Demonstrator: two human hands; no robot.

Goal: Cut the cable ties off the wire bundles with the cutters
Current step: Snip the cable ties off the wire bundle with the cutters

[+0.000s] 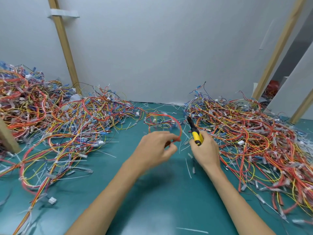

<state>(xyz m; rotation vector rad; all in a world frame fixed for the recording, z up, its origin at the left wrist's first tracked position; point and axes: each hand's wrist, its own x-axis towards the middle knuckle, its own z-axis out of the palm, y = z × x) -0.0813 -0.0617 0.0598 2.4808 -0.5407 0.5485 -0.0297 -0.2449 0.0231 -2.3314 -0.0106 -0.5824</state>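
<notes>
Left hand pinches a red wire loop w/ fingertips; right hand is fisted round yellow-handled cutters, tip up, above green counter.

Brightness: the scene was evenly and brightly lit, with no dim corners.
Light source: it seemed to come from overhead, diffuse.
Shadows: a soft, faint shadow lay on the green table under the left hand.
Glare: a pale sheen showed on the table near the bottom edge.
Blur: the wire loop and fingers were motion-smeared.
Distortion: wooden posts leaned outward, a wide-angle effect.
</notes>
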